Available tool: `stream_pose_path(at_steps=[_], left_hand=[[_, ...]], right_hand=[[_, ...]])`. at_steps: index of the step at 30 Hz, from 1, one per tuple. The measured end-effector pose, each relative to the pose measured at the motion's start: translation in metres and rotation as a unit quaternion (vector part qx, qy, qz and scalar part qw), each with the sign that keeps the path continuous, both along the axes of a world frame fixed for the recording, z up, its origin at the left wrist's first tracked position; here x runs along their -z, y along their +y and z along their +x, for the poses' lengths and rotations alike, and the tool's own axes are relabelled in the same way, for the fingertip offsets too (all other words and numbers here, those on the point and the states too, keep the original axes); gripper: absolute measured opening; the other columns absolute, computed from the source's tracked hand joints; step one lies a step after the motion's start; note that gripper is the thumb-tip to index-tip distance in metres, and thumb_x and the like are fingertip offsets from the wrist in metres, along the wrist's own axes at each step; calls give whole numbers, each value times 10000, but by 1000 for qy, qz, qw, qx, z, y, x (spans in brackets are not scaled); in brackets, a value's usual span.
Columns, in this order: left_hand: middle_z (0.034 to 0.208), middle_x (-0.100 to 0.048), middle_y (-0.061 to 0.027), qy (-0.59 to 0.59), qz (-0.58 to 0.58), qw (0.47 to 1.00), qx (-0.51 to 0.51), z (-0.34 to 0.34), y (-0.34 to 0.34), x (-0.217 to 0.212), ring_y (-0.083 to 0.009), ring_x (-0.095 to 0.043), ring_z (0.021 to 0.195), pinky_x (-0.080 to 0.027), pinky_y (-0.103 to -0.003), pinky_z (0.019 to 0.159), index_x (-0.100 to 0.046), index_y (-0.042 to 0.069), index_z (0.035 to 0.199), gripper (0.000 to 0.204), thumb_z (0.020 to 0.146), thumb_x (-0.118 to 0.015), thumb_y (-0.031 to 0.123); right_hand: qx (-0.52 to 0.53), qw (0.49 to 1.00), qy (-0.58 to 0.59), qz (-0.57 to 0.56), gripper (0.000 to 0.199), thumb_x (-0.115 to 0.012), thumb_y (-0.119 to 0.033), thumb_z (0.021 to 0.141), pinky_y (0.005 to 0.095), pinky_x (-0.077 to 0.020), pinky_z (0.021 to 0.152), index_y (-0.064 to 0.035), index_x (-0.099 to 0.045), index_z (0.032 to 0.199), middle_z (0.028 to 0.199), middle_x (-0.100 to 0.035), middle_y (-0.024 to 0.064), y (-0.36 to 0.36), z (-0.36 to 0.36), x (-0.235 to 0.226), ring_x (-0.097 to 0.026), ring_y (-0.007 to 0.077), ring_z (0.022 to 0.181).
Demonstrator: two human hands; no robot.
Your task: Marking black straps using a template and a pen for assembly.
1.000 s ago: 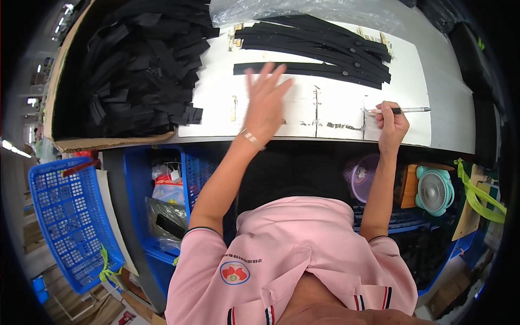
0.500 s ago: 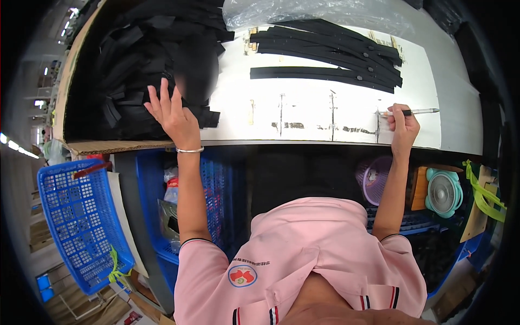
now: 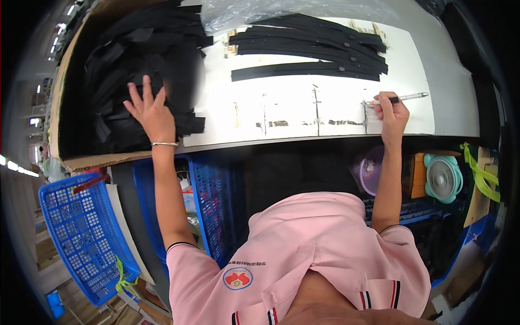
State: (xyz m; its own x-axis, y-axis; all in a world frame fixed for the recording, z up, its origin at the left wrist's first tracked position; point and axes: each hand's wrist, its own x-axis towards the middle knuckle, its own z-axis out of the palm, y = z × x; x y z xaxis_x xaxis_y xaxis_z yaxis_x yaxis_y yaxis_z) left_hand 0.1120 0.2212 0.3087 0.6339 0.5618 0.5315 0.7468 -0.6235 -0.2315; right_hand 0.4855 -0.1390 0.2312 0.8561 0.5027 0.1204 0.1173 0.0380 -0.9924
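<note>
Two bare hands at work, wide apart. Left hand [image 3: 154,120] is over the pile of black strips [image 3: 143,46], fingers spread wide, palm down; can't tell if the fingertips touch or hook a strip, and the patch just right of them is blurred. Change: a second ago this hand was over the white board [image 3: 295,98], by the nearest laid strip; now it's off the board, to the left, above the box [image 3: 105,161] that holds the pile. Right hand [image 3: 394,115] hasn't shifted on the board: closed round a pen [image 3: 410,98], point end to the left of its fingers, close to the rightmost drawn line [image 3: 365,120]; contact with the board not clear. Laid strips [image 3: 309,44] sit beyond the right hand and to its left, bunched and overlapping, same layout as before. For the work, this reads as left hand on the supply side, pen kept at the ready, no strip under the pen point at this moment. Clear plastic sheet [image 3: 254,19] lies past the laid strips, farther from both hands. Bangle [image 3: 164,144] on left wrist. Below the left hand, outward: blue basket [image 3: 89,233]. Below the right hand, outward: small fan [image 3: 444,179].
</note>
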Motion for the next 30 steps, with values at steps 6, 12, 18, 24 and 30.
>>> stream_pose_path(at_steps=[6,12,18,24,30], left_hand=[[1525,-513,-8,-8,23,1000,13,11,7,-15,-326,-291,1514,-140,-576,1233,-810,196,913,103,819,-793,158],[1299,-659,-43,-58,-62,979,186,50,-24,-21,-274,-517,1352,-217,-493,1221,-736,110,1018,112,958,-648,76],[909,-683,-96,-93,-283,883,363,133,-102,31,-295,-642,879,-510,-391,820,-747,88,1029,184,872,-670,30],[901,-665,-62,-127,-413,813,389,208,-184,57,-256,-657,795,-537,-360,680,-749,94,1078,205,875,-728,107],[1203,-659,-94,-182,-379,834,358,216,-202,60,-296,-637,1054,-543,-359,842,-702,106,1253,376,879,-731,71]], right_hand=[[-4,1000,5,26,137,-656,-106,988,173,-392,562,5,-722,945,841,-698,29,0,1,3,-541,31,663],[12,1000,5,25,143,-673,-123,973,192,-368,546,-6,-736,920,754,-664,-10,1,-1,-2,-510,19,638],[51,997,-51,-7,186,-661,-185,1002,197,-378,560,-45,-733,1100,723,-648,-11,2,-13,-14,-479,23,618],[43,917,-389,-80,341,-697,39,862,296,-546,713,-64,-705,1187,885,-746,78,2,-57,-18,-718,214,805],[-1,838,-497,-227,474,-759,-77,831,484,-373,1122,-66,-627,1286,1247,-714,81,-12,-66,7,-652,248,1212]])
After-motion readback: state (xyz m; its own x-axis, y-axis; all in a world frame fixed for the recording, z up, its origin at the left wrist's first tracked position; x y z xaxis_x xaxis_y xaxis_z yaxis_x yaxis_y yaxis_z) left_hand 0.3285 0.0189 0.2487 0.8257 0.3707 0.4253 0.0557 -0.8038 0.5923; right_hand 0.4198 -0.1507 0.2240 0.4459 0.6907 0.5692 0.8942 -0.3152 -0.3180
